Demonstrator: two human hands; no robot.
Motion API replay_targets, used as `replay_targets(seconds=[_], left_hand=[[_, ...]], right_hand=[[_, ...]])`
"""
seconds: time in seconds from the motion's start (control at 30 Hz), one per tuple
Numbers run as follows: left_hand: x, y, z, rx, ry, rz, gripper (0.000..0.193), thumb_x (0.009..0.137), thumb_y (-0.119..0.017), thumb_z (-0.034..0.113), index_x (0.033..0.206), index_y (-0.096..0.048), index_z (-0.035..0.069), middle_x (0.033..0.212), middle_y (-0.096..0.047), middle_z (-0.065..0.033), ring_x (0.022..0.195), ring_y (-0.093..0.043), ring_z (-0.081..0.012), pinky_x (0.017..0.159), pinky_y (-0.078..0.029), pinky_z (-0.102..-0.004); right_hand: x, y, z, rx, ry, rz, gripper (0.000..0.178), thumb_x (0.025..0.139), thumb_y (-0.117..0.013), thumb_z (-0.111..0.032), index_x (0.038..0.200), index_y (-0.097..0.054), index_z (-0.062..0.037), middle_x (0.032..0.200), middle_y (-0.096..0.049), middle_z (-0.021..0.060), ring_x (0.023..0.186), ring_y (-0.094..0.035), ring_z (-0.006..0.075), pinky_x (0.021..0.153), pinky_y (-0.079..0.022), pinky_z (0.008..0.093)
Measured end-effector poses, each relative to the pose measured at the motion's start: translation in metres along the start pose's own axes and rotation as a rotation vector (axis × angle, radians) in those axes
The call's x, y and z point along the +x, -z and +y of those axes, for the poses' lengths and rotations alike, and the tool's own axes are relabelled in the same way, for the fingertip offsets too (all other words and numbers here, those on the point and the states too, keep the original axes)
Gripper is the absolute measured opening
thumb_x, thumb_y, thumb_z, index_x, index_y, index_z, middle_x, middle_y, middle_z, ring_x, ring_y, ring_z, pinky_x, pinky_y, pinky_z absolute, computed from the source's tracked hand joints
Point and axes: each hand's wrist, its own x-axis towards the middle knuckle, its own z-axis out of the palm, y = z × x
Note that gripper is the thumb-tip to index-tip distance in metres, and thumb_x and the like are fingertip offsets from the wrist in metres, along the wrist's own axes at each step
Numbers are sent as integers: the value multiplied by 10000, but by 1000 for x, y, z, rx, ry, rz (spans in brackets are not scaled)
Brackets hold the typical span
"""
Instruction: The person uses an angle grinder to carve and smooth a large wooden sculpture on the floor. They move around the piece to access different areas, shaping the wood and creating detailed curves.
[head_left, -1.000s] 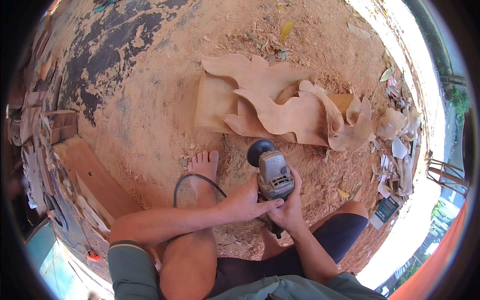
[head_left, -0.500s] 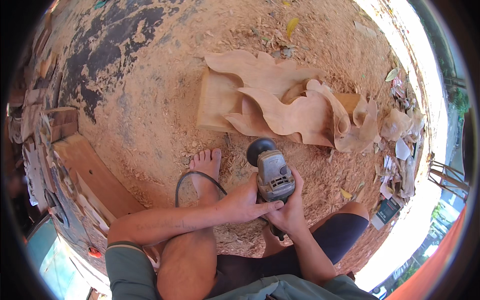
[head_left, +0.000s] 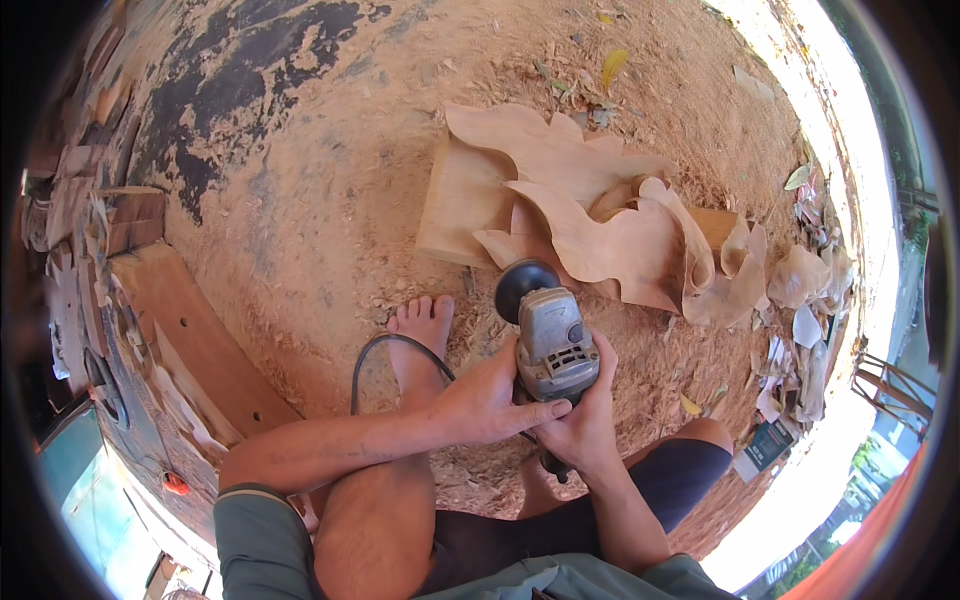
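Both hands are wrapped around an angle grinder [head_left: 556, 345] with a worn grey gear head. My left hand [head_left: 478, 402] grips it from the left, thumb across the body's lower end. My right hand [head_left: 585, 425] closes around its right side. A round black pad [head_left: 521, 288] sits at the grinder's far end, overlapping the near edge of a carved wooden piece [head_left: 590, 235] in view; whether they touch I cannot tell. Leaf-like, curling shapes cover the carving, which lies on the ground beyond the grinder. A black cord [head_left: 357, 372] loops past my left foot [head_left: 420, 325].
Sawdust and shavings cover the ground [head_left: 330, 220]. A long wooden board [head_left: 195, 330] with holes lies at left, beside stacked wood pieces [head_left: 135, 220]. Crumpled wrappings and litter [head_left: 800, 280] are heaped at right, near a dark box [head_left: 768, 443]. My legs are folded close beneath the hands.
The ground and carving have shifted rightward and slightly down in view. The pad now overlaps the carving's near edge in the picture. Both hands keep their grip.
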Motion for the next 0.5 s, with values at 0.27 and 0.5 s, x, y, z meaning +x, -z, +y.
replay_targets(seconds=[0.27, 0.5], left_hand=[[9, -5, -36, 212, -136, 134, 974, 936, -789, 583, 1463, -340, -101, 1202, -666, -349, 1123, -714, -474, 972, -565, -507], [2, 1, -11, 164, 35, -24, 981, 965, -781, 535, 1565, -280, -59, 1391, -602, -325, 1292, -636, -436, 1109, -496, -471]], right_hand=[[18, 5, 26, -33, 112, -34, 1068, 789, -918, -92, 1603, -230, -24, 1406, -584, 222, 1289, -639, 294, 1083, -533, 430], [5, 4, 20, -21, 140, 14, 1054, 803, -906, -107, 1601, -222, -27, 1409, -531, 203, 1277, -605, 280, 1087, -512, 412]])
